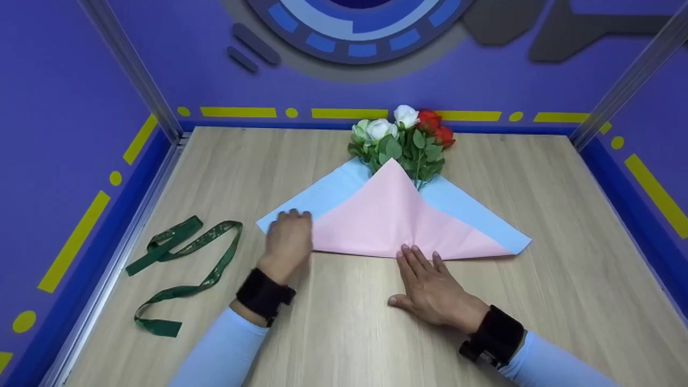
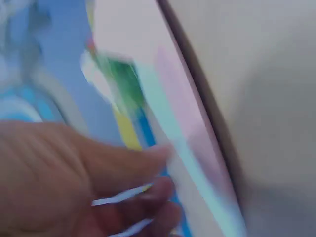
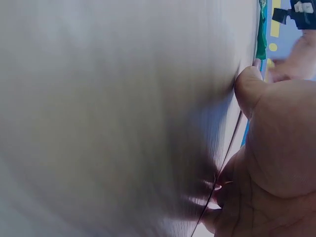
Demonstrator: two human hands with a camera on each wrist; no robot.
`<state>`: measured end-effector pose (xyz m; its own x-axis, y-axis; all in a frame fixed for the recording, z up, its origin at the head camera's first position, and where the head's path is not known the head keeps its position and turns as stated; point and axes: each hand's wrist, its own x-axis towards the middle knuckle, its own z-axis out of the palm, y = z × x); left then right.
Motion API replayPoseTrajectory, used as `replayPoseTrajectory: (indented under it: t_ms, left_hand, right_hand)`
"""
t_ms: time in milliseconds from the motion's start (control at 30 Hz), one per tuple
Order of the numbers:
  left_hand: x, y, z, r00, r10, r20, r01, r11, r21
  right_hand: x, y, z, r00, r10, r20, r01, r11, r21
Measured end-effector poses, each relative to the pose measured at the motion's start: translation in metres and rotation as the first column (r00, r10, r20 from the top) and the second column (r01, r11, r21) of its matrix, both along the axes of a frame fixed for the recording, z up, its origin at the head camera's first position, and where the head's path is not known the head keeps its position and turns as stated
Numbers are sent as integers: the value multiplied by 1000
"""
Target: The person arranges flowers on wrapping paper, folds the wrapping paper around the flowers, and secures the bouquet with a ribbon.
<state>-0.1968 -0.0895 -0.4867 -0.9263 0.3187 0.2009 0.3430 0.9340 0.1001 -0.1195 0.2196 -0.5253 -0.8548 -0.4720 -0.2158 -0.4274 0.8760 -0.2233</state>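
Observation:
A bouquet of white and red flowers [image 1: 380, 130] with green leaves lies on light blue wrapping paper [image 1: 457, 201]. A pink sheet [image 1: 371, 220] covers the stems, its peak pointing at the blooms. My right hand [image 1: 432, 287] rests with fingers spread, fingertips on the pink sheet's front edge and thumb out to the left. My left hand [image 1: 289, 239] is by the paper's left corner, fingers bent. In the blurred left wrist view, a gap shows between the thumb [image 2: 148, 158] and the bent fingers, and the thumb tip overlaps the paper's edge.
A long green ribbon [image 1: 185, 291] with a gold pattern lies in loose bends on the wooden table [image 1: 333, 322], left of the left hand. Blue panels [image 1: 301, 91] with yellow marks stand along the table's back and sides. Each wrist wears a black band [image 1: 264, 294].

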Motion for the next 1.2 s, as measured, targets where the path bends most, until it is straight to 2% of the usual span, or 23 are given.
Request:
replayPoseTrajectory:
  t_ms: [33,67,100,133,167,233,267,300,333,400,533,600,800,933,1067,1133,1200]
  left_hand:
    - [8,16,-2,996,-69,-56,67,997,-40]
    - [17,31,-3,988,-145,-56,140,987,-82]
    - [26,45,-5,974,-226,-9,224,968,-115]
    - [34,57,-7,952,-295,85,304,944,-127]
    - [41,67,-9,920,-342,193,369,920,-130]
    - [51,81,-14,843,-366,394,438,893,-108]
    - [54,85,-17,812,-362,458,450,888,-97]
    - [55,87,-19,790,-359,497,455,886,-84]
    - [56,87,-21,777,-355,520,457,886,-78]
    - [55,83,-23,769,-344,539,452,889,-78]
    - [53,66,-21,763,-321,561,423,904,-59]
    - [53,56,-19,766,-295,571,389,920,-46]
    - [51,16,-14,790,-191,583,246,969,-15]
    - [51,-14,-12,795,-143,590,163,986,19]
    - [51,-35,-7,781,-108,615,100,994,48]
    - [50,-39,-2,770,-84,632,65,996,53]
    - [48,-39,3,769,-52,638,33,999,42]
  right_hand:
    - [0,0,0,1000,0,-2,0,1000,-1]
    - [0,1,1,1000,1,-6,-1,1000,-2]
    - [1,1,1,1000,1,-9,-1,1000,-3]
    - [1,2,1,1000,2,-11,-3,1000,-4]
    - [1,2,1,1000,3,-13,-3,1000,-2]
    - [2,3,0,1000,5,-19,-5,1000,5]
    - [2,3,0,1000,6,-23,-6,1000,10]
    - [2,4,-1,1000,6,-26,-6,1000,14]
    - [2,4,-1,1000,6,-28,-5,1000,18]
    - [3,5,-1,999,5,-32,-4,1000,24]
    - [2,4,-1,1000,6,-24,-6,1000,28]
    - [2,4,-1,1000,10,-17,-10,999,33]
    - [1,4,-1,1000,8,5,-8,999,34]
    - [0,5,-1,1000,8,8,-8,1000,25]
    - [0,4,0,1000,9,10,-9,1000,2]
    - [1,4,0,1000,11,8,-11,1000,-11]
    - [1,5,0,1000,11,4,-11,1000,-20]
